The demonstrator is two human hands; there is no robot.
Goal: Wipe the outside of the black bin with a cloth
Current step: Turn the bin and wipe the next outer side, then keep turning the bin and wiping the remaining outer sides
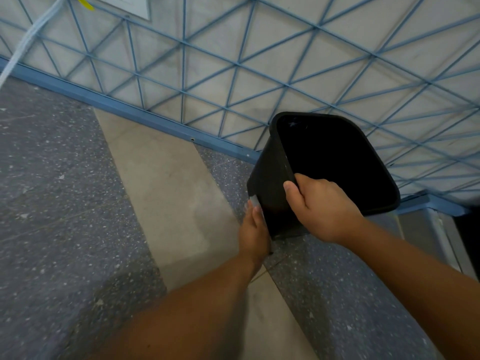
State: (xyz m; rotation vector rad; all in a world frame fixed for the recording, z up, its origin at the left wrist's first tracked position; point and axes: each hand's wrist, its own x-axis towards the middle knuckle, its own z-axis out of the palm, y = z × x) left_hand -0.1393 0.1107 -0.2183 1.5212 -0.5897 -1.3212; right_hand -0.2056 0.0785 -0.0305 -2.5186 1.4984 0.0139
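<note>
The black bin (272, 178) is lifted off the floor and tilted, its open mouth facing me and to the right. My right hand (324, 209) grips the near rim, thumb on the outer wall and fingers hidden inside. My left hand (253, 232) lies flat along the bin's lower left outer side with its fingers straight. A small patch of grey cloth (254, 200) shows at its fingertips, pressed against the bin wall. The remainder of the cloth is hidden under the hand.
Behind the bin is a pale wall (207, 61) with a blue triangular lattice and a blue skirting strip (130, 110). The floor (52, 190) is speckled grey with a beige band (161, 183). A grey metal object (436, 229) stands at the right. A white cable (31, 35) hangs top left.
</note>
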